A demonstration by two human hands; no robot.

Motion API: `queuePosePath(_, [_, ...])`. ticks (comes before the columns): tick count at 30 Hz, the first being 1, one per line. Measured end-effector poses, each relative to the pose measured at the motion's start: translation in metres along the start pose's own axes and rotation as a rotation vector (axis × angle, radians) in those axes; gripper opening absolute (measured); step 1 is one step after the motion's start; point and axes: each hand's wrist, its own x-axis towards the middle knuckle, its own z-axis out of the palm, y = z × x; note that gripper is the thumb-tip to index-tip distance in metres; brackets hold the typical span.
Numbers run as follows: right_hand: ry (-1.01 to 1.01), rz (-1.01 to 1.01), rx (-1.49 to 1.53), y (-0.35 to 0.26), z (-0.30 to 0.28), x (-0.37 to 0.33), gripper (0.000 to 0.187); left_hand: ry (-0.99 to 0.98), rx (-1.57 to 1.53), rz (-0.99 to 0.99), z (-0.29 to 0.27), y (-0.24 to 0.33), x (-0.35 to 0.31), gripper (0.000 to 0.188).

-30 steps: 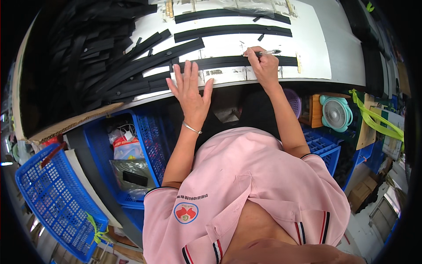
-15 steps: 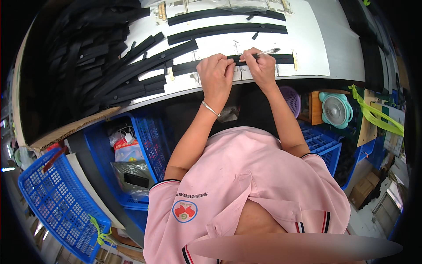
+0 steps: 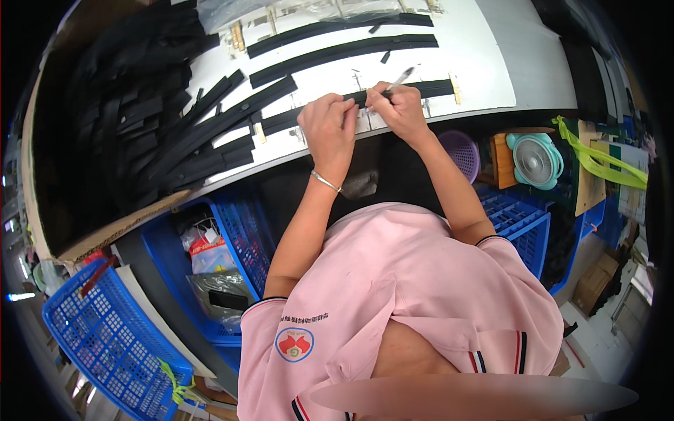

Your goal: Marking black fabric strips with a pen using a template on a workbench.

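Note:
A black fabric strip [image 3: 434,88] lies along the near edge of the white board [image 3: 483,70], between two pale tape marks. My left hand [image 3: 328,130] has its fingers curled and pinched at the middle of this strip. Just to the right, my right hand [image 3: 398,112] grips a pen [image 3: 401,78], its fingertips close to the strip and to my left fingers. The pen's upper end leans up and to the right, while its tip is hidden by the fingers. Farther back on the board lie two more black strips, one of them a long strip [image 3: 344,58].
Left of the board, a cardboard box [image 3: 123,228] holds a heap of black strips [image 3: 140,112]. Blue crates [image 3: 112,337] stand below at the left. Under the table's right side are a purple basket [image 3: 460,156] and a small turquoise fan [image 3: 533,161].
The whole view has shifted and tilted slightly, so the board and strips appear farther left. Both hands remain at the same strip, and the pen stands a little steeper.

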Motion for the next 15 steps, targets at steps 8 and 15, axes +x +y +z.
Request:
queuePosePath(8, [0.318,0.254,0.044,0.014,-0.086,-0.002,0.028,-0.025,0.025,-0.002,-0.004,0.005,0.001,0.011])
queuePosePath(15, [0.292,0.208,0.003,0.032,-0.086,-0.003,0.029,-0.041,-0.013,0.027,0.010,0.022,0.006,0.013])
